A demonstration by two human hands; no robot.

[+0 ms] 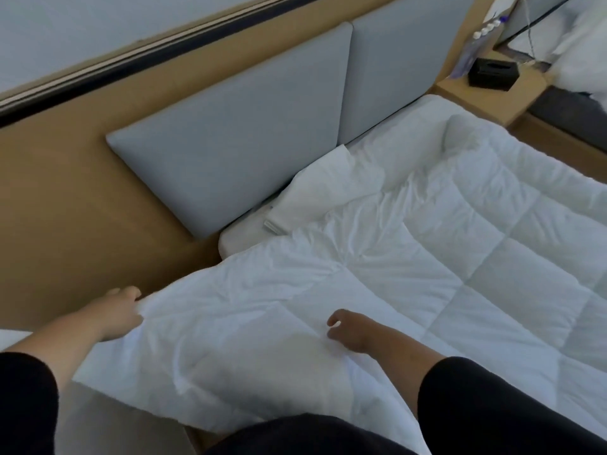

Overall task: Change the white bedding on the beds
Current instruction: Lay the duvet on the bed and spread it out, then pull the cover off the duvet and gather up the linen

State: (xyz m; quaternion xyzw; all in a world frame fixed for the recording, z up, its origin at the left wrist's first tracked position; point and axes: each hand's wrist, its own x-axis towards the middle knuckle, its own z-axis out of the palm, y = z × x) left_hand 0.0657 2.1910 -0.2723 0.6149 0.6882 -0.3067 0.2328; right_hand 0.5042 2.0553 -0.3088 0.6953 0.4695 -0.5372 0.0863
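A white quilted duvet (pixel 427 257) is spread over the bed, its near corner hanging over the bed's left side. My left hand (pixel 120 311) grips that corner's edge at the left. My right hand (pixel 349 330) pinches a fold of the duvet's top surface nearer the middle. A folded white sheet or pillowcase (pixel 315 195) lies crumpled at the head of the bed by the grey padded headboard (pixel 236 126). A bare strip of mattress (pixel 236 244) shows under it.
A tan wooden wall panel (pixel 65 198) runs along the left of the bed. A wooden nightstand (pixel 476 93) at the upper right carries a black tissue box (pixel 492 72). A second bed with white bedding (pixel 578 44) stands beyond it.
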